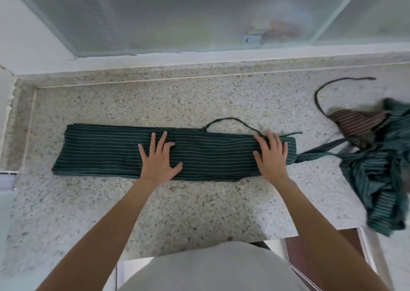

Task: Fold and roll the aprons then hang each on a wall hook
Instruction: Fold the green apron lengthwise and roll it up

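Green striped fabric is the centre of the scene: a folded apron (106, 151) lies as a long flat band across the speckled stone counter (155, 213), with its length running from left to right. All places below are given from this folded apron.

The left hand (158, 160) rests flat on the middle of the band, fingers straight and spread apart, the palm pressing on the cloth. The right hand (271, 155) lies flat near the right end of the band, also with straight, spread fingers; its fingertips look a little blurred. Neither hand grips or pinches anything.

At the far edge of the band, near the right hand, a thin dark strap (230, 120) makes a loop on the counter. From the right end, a wider strap (321, 150) runs toward a loose heap of aprons (375, 175), green striped cloth with a brown striped piece (352, 124) on its far side. A brown cord (319, 91) curves away from that piece. Behind the band, beyond the counter, stands a frosted glass window (177, 13).
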`<action>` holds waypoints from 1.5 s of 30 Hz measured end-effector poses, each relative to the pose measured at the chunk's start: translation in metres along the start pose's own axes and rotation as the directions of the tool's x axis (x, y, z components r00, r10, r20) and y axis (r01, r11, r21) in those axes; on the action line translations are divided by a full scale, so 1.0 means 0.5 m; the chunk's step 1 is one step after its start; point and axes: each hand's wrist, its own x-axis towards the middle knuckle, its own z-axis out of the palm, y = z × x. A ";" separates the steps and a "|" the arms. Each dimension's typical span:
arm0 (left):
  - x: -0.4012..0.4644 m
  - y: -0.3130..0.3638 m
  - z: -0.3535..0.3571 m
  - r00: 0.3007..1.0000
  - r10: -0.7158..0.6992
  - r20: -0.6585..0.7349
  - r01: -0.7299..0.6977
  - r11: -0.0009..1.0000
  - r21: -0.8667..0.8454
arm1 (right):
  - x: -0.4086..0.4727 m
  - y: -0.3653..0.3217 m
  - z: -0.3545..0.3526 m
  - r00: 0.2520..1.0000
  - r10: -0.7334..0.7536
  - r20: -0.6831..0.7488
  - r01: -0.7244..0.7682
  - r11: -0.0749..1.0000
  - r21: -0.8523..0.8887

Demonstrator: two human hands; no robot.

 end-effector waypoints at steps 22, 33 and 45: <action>0.030 0.252 0.041 0.977 -0.062 0.205 0.033 0.989 0.142 | 0.090 0.185 -0.082 0.901 0.265 0.344 -0.392 0.838 0.379; 0.036 0.316 0.049 0.969 -0.135 0.209 0.114 0.987 0.112 | 0.108 0.261 -0.118 0.932 -0.303 0.199 0.208 0.896 0.392; -0.006 0.346 0.069 0.959 -0.075 0.273 0.031 0.986 0.162 | 0.059 0.261 -0.085 0.970 -0.207 -0.124 0.196 0.976 -0.093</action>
